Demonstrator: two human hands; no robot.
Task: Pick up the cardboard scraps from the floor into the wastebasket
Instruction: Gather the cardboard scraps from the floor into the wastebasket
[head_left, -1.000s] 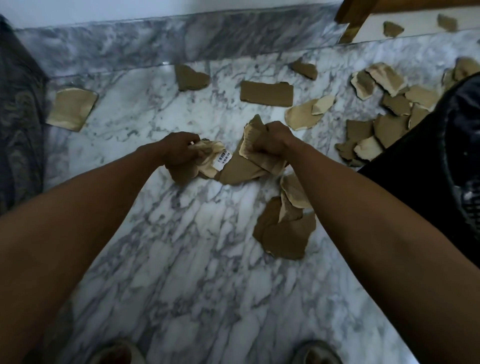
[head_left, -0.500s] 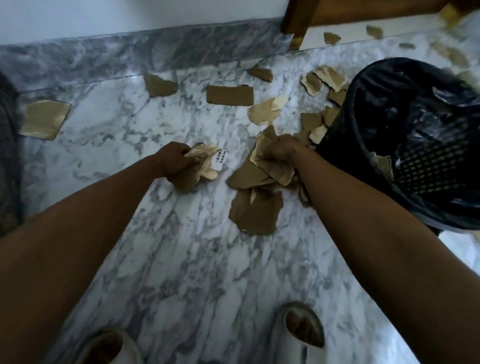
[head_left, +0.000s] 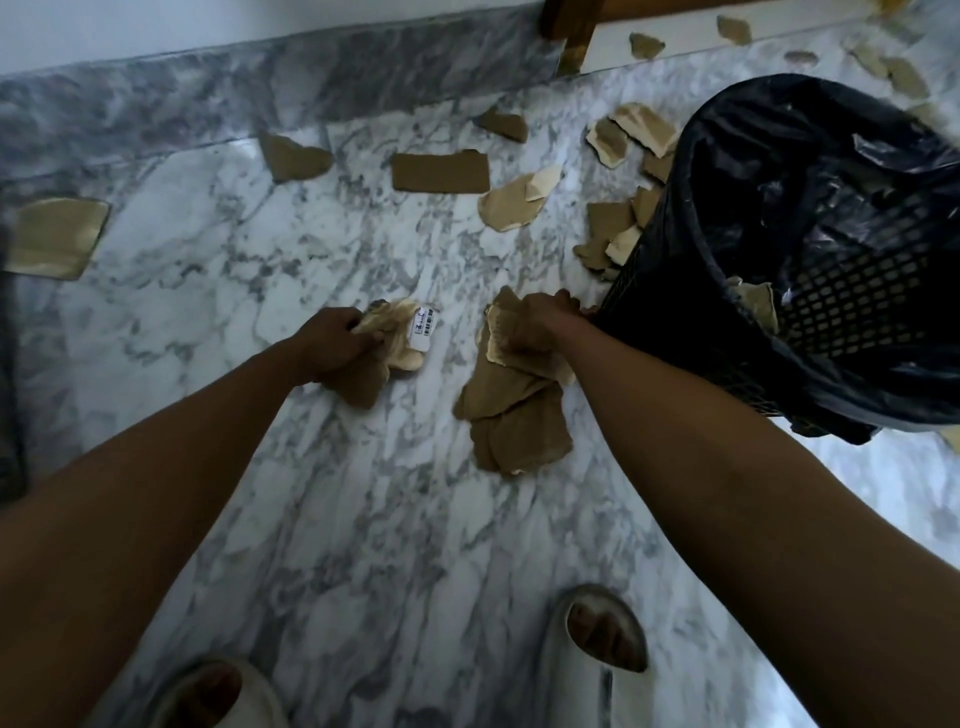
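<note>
Left hand (head_left: 332, 340): fingers curled round a wad of torn tan cardboard scraps (head_left: 395, 338) | right hand (head_left: 545, 322): fingers clenched on another bunch (head_left: 511, 384) | black mesh wastebasket (head_left: 810, 291) just beside right fingers, one scrap visible inside | many scraps beyond both fists on marble floor (head_left: 208, 291): early progress

- A home room: marble floor (head_left: 363, 519) with matching marble skirting (head_left: 311, 67).
- Beside the skirting: wooden furniture leg (head_left: 571, 31), lined mesh wastebasket (head_left: 675, 312), slippered feet (head_left: 605, 639).
</note>
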